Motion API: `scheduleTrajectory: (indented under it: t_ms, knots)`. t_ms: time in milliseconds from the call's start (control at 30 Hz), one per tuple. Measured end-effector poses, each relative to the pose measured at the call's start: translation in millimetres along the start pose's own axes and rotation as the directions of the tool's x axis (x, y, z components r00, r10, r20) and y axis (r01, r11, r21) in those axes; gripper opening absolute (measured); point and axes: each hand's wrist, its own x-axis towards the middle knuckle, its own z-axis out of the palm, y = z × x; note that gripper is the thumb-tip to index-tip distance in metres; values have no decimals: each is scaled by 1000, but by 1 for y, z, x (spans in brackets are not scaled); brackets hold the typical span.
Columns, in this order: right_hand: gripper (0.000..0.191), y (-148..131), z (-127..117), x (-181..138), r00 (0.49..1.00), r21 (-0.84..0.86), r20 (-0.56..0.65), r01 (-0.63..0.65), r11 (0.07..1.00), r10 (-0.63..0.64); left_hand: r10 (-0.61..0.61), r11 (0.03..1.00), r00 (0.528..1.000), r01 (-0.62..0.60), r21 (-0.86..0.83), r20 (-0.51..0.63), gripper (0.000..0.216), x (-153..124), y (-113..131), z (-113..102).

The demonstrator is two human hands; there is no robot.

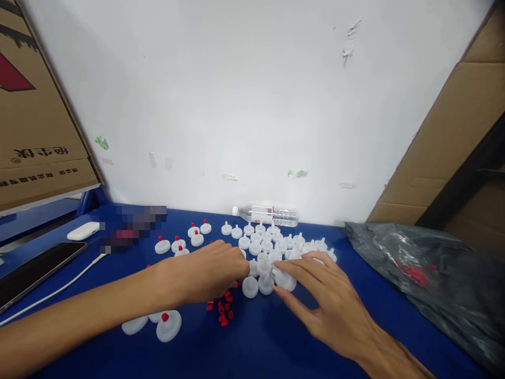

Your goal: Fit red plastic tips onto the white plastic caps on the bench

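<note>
Several white round plastic caps [268, 247] lie in a heap on the blue table [256, 342]. My right hand [323, 300] rests over the heap's near edge, its fingers pinched on one white cap [284, 280]. My left hand [209, 271] reaches in from the left with fingers curled at the heap; what they hold is hidden. A small pile of red plugs [223, 309] lies just below the left hand. Caps fitted with red plugs [185, 239] stand further left, and another capped one [169, 325] lies under my left forearm.
A clear water bottle [268, 215] lies against the white wall. A black plastic bag [430, 279] with red pieces sits at the right. A dark tablet [31, 271], a white cable and a white case [82, 230] lie at the left. Cardboard boxes flank both sides.
</note>
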Motion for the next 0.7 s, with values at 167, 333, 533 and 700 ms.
scheduleTrajectory:
  t_ms: [167, 333, 533, 700]
  knots:
    - [24, 0, 0, 1, 1000, 0, 0, -1, 1000, 1, 35, 999, 999, -35, -17, 14, 12, 2, 2, 3]
    - [26, 0, 1, -1, 1000, -16, 19, -12, 1000, 12, 2, 1000, 1000, -2, 25, 1, 13, 2, 5, -6]
    - [17, 1, 1, 0, 998, 21, 53, -32, 999, 31, -49, 986, 980, 16, -168, -194, 9, 1, 10, -27]
    - [23, 0, 2, 0, 999, 29, 32, -7, 1000, 6, -21, 941, 958, -79, -330, -287, 15, 2, 13, -26]
